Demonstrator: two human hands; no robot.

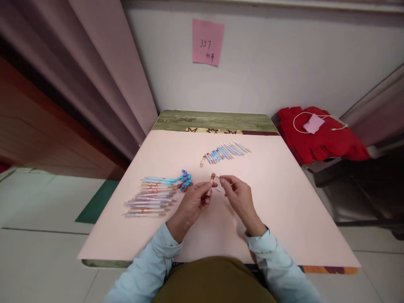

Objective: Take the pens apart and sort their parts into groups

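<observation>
My left hand (193,203) is closed around a short pen barrel (212,179), pinkish with a brown upper end, held upright above the middle of the table. Beside that end, my right hand (241,200) pinches a small thin light piece (217,177), too small to name. A thin pale sliver (218,190) shows on the table between the hands. Left of my hands lies a row of slim pens (151,195), clear and light blue. Small blue and brown pieces (185,179) are heaped at their right ends.
Beyond my hands lie short patterned barrels (212,157) and several pale blue pointed pen parts (233,149) in a slanting row. Pink paper covers the table (284,210). A red cloth (315,141) with a white cable (296,122) sits off the right edge. The wall stands behind.
</observation>
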